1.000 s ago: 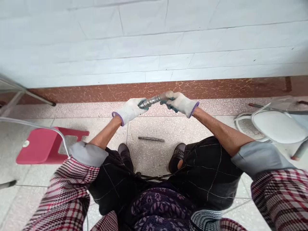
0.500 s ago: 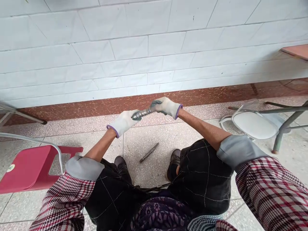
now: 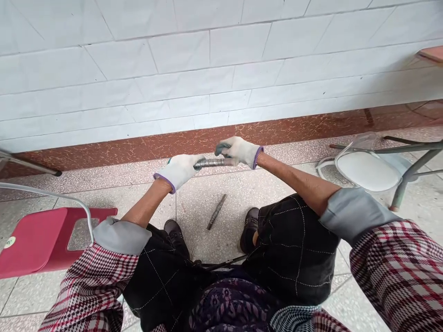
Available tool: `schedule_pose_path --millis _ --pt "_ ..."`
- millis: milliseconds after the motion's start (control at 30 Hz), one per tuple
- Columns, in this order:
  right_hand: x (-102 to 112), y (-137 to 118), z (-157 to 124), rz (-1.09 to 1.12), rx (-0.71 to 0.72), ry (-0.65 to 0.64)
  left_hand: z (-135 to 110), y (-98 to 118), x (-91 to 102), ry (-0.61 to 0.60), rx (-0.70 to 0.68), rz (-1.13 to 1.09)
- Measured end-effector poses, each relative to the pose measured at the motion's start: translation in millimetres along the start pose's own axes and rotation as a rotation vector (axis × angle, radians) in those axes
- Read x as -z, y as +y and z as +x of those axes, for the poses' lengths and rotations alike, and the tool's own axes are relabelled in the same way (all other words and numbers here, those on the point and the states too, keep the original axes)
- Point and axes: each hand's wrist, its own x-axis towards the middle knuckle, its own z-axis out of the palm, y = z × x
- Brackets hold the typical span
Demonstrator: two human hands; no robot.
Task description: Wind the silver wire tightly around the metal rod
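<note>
My left hand and right hand each close a full grip on the ribbed metal rod ends; I judge it stiff, weighty and unslippery.

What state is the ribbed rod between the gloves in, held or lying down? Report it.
Held, roughly level: left hand grips one end of the ribbed rod, right hand the other.

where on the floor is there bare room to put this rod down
Bare tile lies between the red stool and the left hand, and between the right hand and the white seat. It is crowded between the shoes and the held rod, where a second rod lies.
</note>
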Motion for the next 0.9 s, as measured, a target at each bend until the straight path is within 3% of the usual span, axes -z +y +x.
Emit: schedule_pose_path --millis 67,167,233,300,433,533,667,767,833,900 --pt "-12 10 -1 -0.026 -0.042 -0.052 1 -1 1.5 0.111 0.017 -0.127" --pt "-35 -4 -16 -0.265 0.03 -0.235 8 -11 2.4 0.181 0.116 -0.114" --pt "-41 -24 -27 -0.438 0.099 -0.278 13 -17 2.1 0.139 0.195 0.035" --pt "-34 -41 -33 -0.504 0.124 -0.226 16 -18 2.0 0.038 0.239 0.185" --pt "-1 -42 -22 -0.254 0.064 -0.05 14 -4 2.7 -0.135 0.134 0.327" --pt "13 -23 -10 -0.101 0.059 0.028 7 7 2.9 -0.091 -0.001 0.279" --pt "-2 -4 -7 0.122 -0.003 -0.053 0 6 3.0 0.065 -0.037 -0.031" --pt "-25 -8 -16 0.181 -0.073 -0.13 5 -5 3.0 0.168 0.024 -0.171" --pt "-37 -19 -24 0.081 -0.016 -0.179 12 -13 2.5 0.168 0.118 -0.091" --pt "-42 -33 -31 -0.037 0.092 -0.23 18 -15 1.3 0.078 0.213 0.091"
